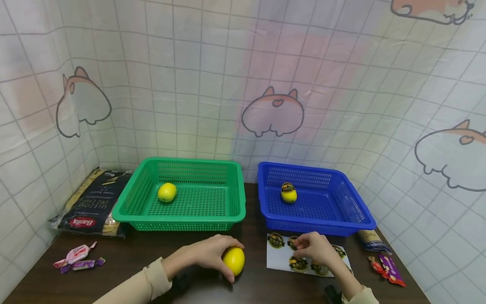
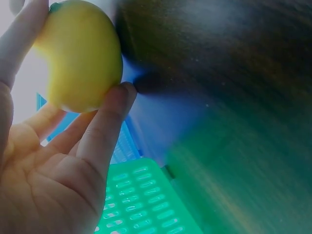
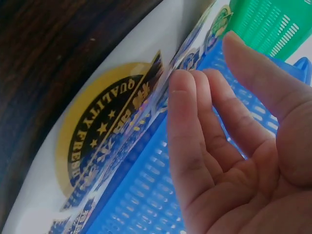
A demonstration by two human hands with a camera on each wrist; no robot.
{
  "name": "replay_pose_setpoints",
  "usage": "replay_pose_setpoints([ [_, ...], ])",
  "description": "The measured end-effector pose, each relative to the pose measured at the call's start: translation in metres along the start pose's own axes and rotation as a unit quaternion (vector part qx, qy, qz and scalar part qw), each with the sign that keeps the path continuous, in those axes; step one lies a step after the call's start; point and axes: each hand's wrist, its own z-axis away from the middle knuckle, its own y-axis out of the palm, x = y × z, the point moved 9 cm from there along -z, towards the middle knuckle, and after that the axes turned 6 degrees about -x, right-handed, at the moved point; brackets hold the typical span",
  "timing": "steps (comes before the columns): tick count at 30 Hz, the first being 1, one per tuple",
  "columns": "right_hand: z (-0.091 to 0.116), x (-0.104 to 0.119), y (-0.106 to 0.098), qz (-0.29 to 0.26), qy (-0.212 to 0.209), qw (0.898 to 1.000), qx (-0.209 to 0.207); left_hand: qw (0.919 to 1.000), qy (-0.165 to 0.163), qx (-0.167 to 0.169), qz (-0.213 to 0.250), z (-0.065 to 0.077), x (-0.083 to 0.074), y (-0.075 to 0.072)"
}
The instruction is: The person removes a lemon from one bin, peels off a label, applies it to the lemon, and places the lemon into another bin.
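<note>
My left hand [image 1: 214, 252] grips a yellow lemon [image 1: 233, 260] low over the dark table, thumb on one side and fingers on the other. In the left wrist view the lemon [image 2: 83, 56] shows a green spot at one end. Over a white sheet of round black-and-yellow stickers [image 1: 279, 261] is my right hand [image 1: 315, 249], its fingers loosely bent. In the right wrist view its fingertips [image 3: 183, 80] are at the sticker sheet [image 3: 109, 119], thumb apart; whether they touch it I cannot tell. A lemon with a sticker [image 1: 289, 195] lies in the blue basket [image 1: 317, 221].
A green basket [image 1: 182, 225] holds another lemon [image 1: 167, 192]. Left of it lies a black pasta bag [image 1: 96, 204], with wrapped candies [image 1: 78, 254] nearer me. On the right are more candies [image 1: 391, 269] and a partly hidden packet [image 1: 373, 241]. A patterned curtain [image 1: 205, 84] hangs behind.
</note>
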Motion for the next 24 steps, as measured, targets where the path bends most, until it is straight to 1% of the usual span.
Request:
replay_pose_setpoints([
  [6,-0.001,-0.002,0.008,-0.001,0.003,0.999,0.033,1.0000,0.002,0.003,-0.005,-0.001,-0.001,0.001],
  [12,-0.002,0.000,0.015,0.025,-0.024,0.998,0.053,0.9999,-0.002,0.007,-0.008,-0.001,-0.002,0.001],
  [14,0.000,0.001,0.016,0.032,-0.034,0.997,0.055,0.9999,-0.003,0.009,-0.006,-0.001,-0.002,0.001],
  [21,0.002,0.001,0.018,0.058,-0.033,0.997,0.039,0.9999,-0.003,0.011,0.003,0.000,-0.001,0.002],
  [24,0.002,0.003,0.017,0.067,-0.041,0.996,0.031,0.9999,-0.003,0.008,0.005,-0.001,0.000,0.002],
])
